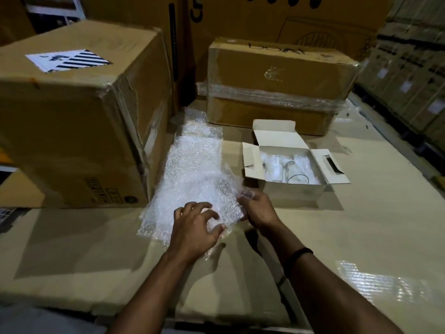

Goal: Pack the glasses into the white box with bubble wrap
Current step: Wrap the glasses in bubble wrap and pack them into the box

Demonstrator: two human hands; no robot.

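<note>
**Both hands on the bubble wrap beside the open box**

Head view: the left hand (196, 227) sits on the near end of a long, clear sheet of bubble wrap (192, 160), its fingers bent and clutching a bunched-up part of it. Whether anything lies inside that bunch cannot be told. The right hand (258, 208), a black band (298, 253) round its wrist, pinches the sheet's right edge and lifts it slightly. Just right of the wrap stands the small white box (293, 192) of card, flaps open, with clear glasses (295, 174) lying inside on white padding. All rest on a pale cardboard surface (361, 225). A large brown carton (72, 116) stands to the left, and a film-wrapped brown carton (277, 80) behind.
</note>
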